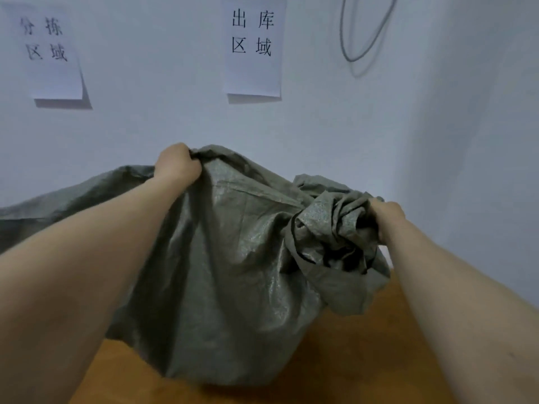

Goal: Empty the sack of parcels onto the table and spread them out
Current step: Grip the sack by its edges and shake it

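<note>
A large grey-green woven sack fills the middle of the view, its lower part resting on the orange-brown table. My left hand grips a raised fold at the top of the sack. My right hand clutches a bunched, crumpled part of the sack at the right. The fabric stretches between both hands and trails off to the left. No parcels show; whatever is inside is hidden by the cloth.
A pale wall stands close behind the table. Two paper signs with printed characters hang on it, one at upper left and one at top centre. A grey cable loop hangs at upper right.
</note>
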